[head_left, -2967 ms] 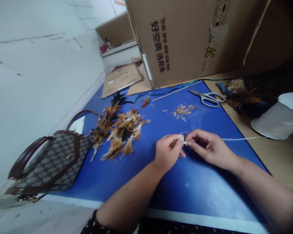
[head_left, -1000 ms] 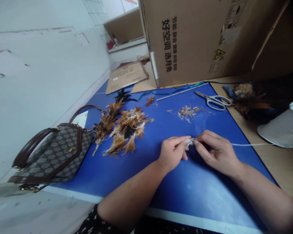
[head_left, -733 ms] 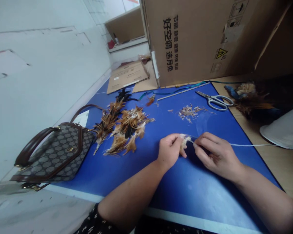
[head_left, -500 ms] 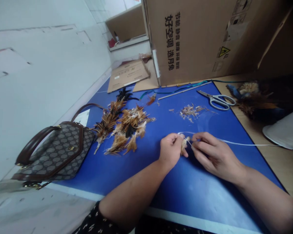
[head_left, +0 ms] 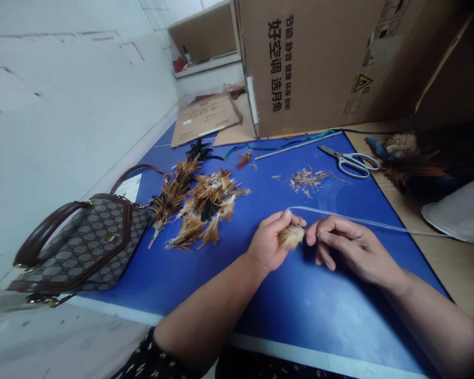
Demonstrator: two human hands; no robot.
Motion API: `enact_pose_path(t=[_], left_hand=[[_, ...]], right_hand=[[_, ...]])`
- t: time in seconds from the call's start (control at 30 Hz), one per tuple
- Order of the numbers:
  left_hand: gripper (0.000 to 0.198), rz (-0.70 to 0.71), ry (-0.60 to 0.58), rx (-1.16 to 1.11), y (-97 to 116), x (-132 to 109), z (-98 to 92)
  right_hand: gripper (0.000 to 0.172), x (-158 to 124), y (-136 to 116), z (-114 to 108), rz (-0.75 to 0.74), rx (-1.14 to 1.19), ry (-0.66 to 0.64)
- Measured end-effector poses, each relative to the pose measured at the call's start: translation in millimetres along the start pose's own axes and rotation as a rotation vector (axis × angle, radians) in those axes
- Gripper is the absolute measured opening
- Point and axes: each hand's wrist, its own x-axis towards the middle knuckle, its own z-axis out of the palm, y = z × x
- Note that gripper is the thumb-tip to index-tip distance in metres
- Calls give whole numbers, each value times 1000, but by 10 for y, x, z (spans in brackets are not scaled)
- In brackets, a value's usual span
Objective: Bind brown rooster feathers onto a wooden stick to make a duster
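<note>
The left hand [head_left: 269, 245] curls around a small tan feather tuft [head_left: 290, 238], pinching it between thumb and fingers low over the blue surface [head_left: 260, 295]. The right hand [head_left: 349, 248] sits just beside it, thumb and forefinger pressed together on the white thread [head_left: 351, 220] at the tuft's end, the other fingers loosely bent. The thread loops above both hands and runs off to a white spool [head_left: 456, 213] on the right. A pile of brown feathers [head_left: 199, 202] lies to the left, near a patterned handbag [head_left: 82, 245]; scissors [head_left: 349, 160] and feather clippings [head_left: 306, 179] lie farther back.
</note>
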Motion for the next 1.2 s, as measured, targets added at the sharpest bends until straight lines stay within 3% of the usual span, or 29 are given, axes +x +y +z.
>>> enact_pose_path(t=[0.1, 0.2, 0.37, 0.47, 0.83, 0.93, 1.03, 1.2], left_hand=[[40, -104, -145, 24, 59, -40, 2], [39, -124, -174, 161, 43, -83, 15], [36, 272, -96, 804, -18, -183, 57], [35, 449, -61, 1039, -56, -217, 57], [30, 583, 40, 1307, -142, -244, 66], [31, 474, 47, 1241, -108, -220, 71], [34, 272, -15, 924, -31, -161, 52], [44, 201, -4, 399, -21, -83, 0]], right_hand=[[22, -11, 5, 8, 37, 74, 9], [25, -14, -4, 53, 69, -80, -52], [26, -12, -4, 151, -82, -529, -51], [23, -18, 18, 207, -141, -675, -32], [18, -20, 25, 235, -65, -774, -47], [17, -5, 51, 206, -45, -746, -37], [20, 24, 102, 142, -43, -621, -7], [24, 70, 129, 40, 22, -17, 142]])
